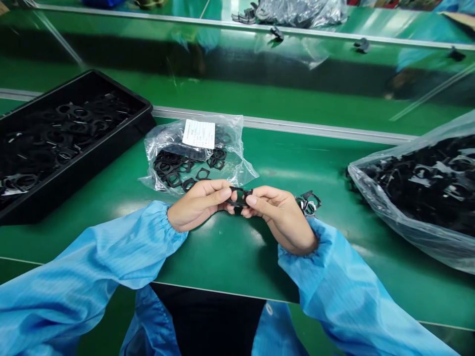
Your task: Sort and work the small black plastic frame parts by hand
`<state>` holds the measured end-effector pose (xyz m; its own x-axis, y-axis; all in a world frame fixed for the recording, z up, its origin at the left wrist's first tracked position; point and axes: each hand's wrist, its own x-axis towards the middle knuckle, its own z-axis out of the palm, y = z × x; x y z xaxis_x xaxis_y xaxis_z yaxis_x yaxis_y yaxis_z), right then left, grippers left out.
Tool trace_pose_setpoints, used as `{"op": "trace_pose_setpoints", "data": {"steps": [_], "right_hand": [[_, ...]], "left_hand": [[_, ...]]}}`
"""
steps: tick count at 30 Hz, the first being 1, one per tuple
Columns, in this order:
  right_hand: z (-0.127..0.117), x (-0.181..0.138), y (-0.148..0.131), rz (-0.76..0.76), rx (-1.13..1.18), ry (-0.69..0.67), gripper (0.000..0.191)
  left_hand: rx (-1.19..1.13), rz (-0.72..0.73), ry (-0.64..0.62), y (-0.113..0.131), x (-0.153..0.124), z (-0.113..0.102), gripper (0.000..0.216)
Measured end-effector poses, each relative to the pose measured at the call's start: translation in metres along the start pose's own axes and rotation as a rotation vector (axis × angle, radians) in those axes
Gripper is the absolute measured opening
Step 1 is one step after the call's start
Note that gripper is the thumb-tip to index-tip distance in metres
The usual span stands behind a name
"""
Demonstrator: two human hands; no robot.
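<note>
Between my two hands, above the green table, is a small black ring-shaped plastic part [240,203] with a wide round opening. My left hand [206,200] pinches its left side between thumb and fingers. The right side is gripped by my right hand [276,210], thumb on top. Fingers cover parts of its rim, so its full outline is hidden. Just behind my left hand, a clear plastic bag [233,168] with a white label [199,134] holds several black frames with round holes. A few similar black parts [308,202] lie beside my right wrist.
On the left stands a black bin [122,129] of similar ring parts. A large open clear bag [404,225] full of black parts rests at the right. Behind the table rises a green panel with a ledge [208,21], where another plastic bag [297,12] lies.
</note>
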<state>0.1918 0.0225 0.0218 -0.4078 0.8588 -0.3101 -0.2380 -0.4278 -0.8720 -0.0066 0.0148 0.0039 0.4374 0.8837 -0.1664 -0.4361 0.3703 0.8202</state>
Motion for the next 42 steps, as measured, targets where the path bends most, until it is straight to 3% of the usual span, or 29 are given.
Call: {"op": "trace_pose_setpoints", "data": {"steps": [5, 8, 12, 18, 34, 42], "right_hand": [[-0.002, 0.001, -0.001, 0.052, 0.03, -0.055, 0.03], [0.0, 0.002, 0.0, -0.006, -0.023, -0.019, 0.031], [0.002, 0.002, 0.002, -0.082, -0.106, 0.064, 0.035], [0.006, 0.0, 0.004, -0.096, -0.17, 0.081, 0.036], [0.012, -0.005, 0.003, -0.122, -0.159, 0.033, 0.036], [0.006, -0.002, 0.004, -0.103, -0.141, 0.005, 0.038]], "left_hand": [[0.037, -0.002, 0.024, 0.001, 0.001, 0.002, 0.035], [0.116, 0.035, 0.069, 0.001, 0.001, 0.003, 0.036], [0.281, 0.181, 0.151, -0.002, -0.001, 0.005, 0.034], [0.525, 0.336, 0.266, -0.007, -0.003, 0.008, 0.021], [0.523, 0.277, 0.142, -0.003, -0.001, 0.002, 0.034], [0.503, 0.274, 0.132, -0.003, -0.001, 0.006, 0.03]]}}
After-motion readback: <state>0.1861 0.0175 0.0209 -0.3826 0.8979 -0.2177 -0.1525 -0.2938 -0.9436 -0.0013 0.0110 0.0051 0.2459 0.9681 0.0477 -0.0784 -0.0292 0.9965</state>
